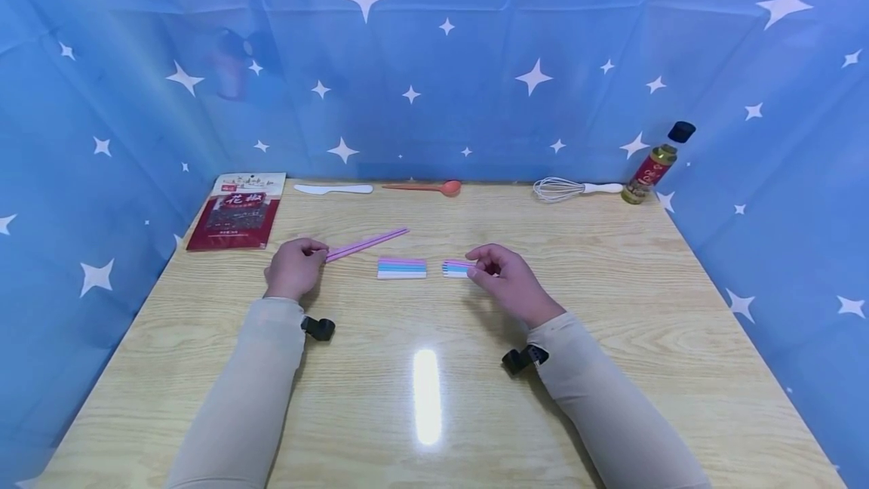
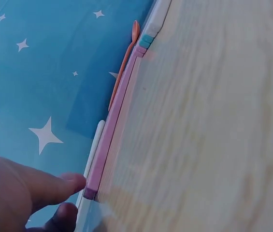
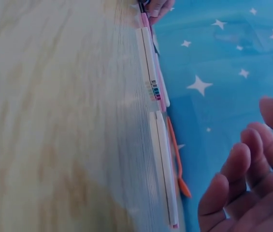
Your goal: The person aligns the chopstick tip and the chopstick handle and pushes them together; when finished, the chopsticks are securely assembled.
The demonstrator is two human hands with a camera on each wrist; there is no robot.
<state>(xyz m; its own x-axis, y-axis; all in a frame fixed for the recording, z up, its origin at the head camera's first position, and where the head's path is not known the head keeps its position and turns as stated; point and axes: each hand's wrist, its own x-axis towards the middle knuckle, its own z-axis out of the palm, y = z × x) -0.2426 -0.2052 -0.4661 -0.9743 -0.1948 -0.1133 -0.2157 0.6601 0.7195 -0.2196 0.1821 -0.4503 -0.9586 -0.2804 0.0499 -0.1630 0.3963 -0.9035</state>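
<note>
My left hand holds the near end of a long pink stick that lies slanted on the wooden table. In the left wrist view my fingertips pinch that pink stick at its end. A short stack of pink, blue and white sticks lies between my hands. A second small stack lies just left of my right hand. In the right wrist view my right fingers hang loosely bent beside this stack, with nothing between them.
Along the back edge lie a white spatula, an orange spoon and a whisk. A red-labelled bottle stands at the back right. A red spice packet lies at the back left. Blue starred cloth walls surround the table.
</note>
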